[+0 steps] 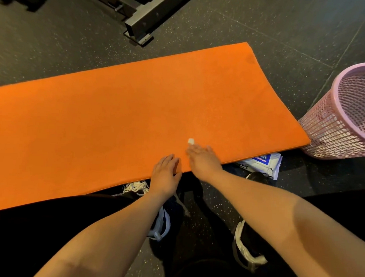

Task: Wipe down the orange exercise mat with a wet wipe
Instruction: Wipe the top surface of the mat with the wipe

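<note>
Orange mat [137,105] — speckled floor [264,27].

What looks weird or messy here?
The wet wipe pack lies half under the near edge of the orange mat, by the pink basket. A dark smudge marks the mat's far corner. Nothing looks spilled or broken.

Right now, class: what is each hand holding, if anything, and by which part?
The right hand presses the wet wipe onto the orange mat under its fingers; only a white bit shows. The left hand holds nothing, resting flat on the mat.
</note>
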The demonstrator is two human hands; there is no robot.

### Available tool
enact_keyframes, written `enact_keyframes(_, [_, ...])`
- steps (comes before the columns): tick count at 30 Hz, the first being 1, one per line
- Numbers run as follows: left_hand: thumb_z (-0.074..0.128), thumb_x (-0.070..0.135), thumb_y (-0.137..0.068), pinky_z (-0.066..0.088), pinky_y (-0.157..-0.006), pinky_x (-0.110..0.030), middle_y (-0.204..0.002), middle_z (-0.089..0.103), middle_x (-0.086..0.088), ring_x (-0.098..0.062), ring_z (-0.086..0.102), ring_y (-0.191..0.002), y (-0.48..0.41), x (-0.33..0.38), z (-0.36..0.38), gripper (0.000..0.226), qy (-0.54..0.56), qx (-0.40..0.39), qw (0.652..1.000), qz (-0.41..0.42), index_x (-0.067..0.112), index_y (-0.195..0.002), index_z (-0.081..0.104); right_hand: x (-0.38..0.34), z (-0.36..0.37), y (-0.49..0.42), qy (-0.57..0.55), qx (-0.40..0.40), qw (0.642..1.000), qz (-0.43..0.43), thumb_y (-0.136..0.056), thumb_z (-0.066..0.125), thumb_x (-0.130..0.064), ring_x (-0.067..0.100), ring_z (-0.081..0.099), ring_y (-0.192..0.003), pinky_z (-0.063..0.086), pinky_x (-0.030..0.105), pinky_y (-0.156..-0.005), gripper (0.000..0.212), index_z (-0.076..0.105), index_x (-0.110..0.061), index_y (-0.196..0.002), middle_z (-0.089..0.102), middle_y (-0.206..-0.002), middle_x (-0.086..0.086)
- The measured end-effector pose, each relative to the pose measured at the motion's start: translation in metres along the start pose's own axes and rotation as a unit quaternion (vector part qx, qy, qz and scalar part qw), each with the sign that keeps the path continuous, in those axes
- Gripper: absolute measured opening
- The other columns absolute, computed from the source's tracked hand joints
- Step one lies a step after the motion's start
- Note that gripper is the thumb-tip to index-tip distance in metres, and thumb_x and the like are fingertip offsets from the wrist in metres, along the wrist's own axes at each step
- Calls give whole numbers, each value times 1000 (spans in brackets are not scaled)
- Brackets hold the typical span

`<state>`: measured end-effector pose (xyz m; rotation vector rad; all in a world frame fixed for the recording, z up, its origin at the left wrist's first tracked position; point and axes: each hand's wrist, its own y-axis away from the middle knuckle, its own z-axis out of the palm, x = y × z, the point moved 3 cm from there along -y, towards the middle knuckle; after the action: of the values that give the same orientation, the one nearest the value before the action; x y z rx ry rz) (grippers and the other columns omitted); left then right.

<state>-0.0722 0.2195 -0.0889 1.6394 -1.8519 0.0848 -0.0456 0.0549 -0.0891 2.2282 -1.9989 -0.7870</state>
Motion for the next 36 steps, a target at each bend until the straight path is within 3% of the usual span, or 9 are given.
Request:
enact_keyframes(2, [56,34,-101,9,-122,-36,-164,26,3,-21,16,-152,0,0,-1,56,6,5,1000,-10,25,-153,38,20,-9,-3,-18,9,996,92,-102,38,-14,18,3,-156,0,46,-127,61,22,-18,-161,8,-170,0])
enact_keyframes(4, [58,33,-100,10,-122,-36,-163,30,3,-20,19,-151,-1,1,-1,53,8,14,1000,-21,26,-150,43,14,-7,0,-48,29,991,118,-100,41,-10,21,2,-156,0,43,-127,64,19,-12,-161,5,-170,4])
enact_keyframes(11, [60,29,-97,12,-121,-43,-156,41,5,-17,30,-146,-1,0,-1,31,11,47,999,-22,29,-129,60,-31,18,24,-81,-9,996,-40,-103,39,-10,17,10,-155,4,41,-127,55,31,-13,-158,17,-168,3])
enact_keyframes(17, [63,28,-97,16,-119,-46,-150,49,4,-18,36,-143,-2,5,-6,17,37,61,997,-27,31,-111,70,0,0,23,-64,43,993,91,-100,43,-11,22,14,-154,5,43,-126,55,36,-11,-155,20,-167,4])
enact_keyframes(22, [59,26,-99,10,-121,-44,-152,48,4,-17,32,-146,3,12,-9,14,47,63,995,-55,25,-107,71,-43,14,41,-146,14,989,-4,-102,38,-4,19,14,-155,7,36,-127,53,39,-12,-154,22,-167,0])
enact_keyframes(25, [61,27,-98,19,-117,-41,-147,54,3,-18,40,-141,8,15,-13,15,49,86,994,-51,26,-106,72,-20,1,38,-88,16,996,-7,-106,37,-16,14,13,-155,0,41,-127,50,35,-18,-157,23,-167,-3])
enact_keyframes(28, [62,24,-97,26,-113,-39,-143,58,2,-19,46,-135,11,19,-15,13,52,109,991,-51,24,-105,72,-8,-7,38,-68,27,994,77,-109,31,-35,17,7,-156,-3,47,-126,53,27,-21,-160,19,-168,-3])
enact_keyframes(33, [59,26,-100,20,-115,-38,-147,54,2,-19,41,-139,16,21,-10,18,38,91,994,-53,24,-112,71,-41,8,50,-112,13,993,30,-108,34,-17,20,10,-156,-1,43,-127,49,33,-13,-157,20,-168,4])
enact_keyframes(36, [52,32,-103,15,-117,-41,-153,46,5,-21,31,-145,16,17,-9,28,32,49,997,-46,30,-128,65,-24,4,41,-71,-8,997,-13,-109,33,-21,18,11,-155,-1,47,-126,47,39,-20,-155,25,-166,0])
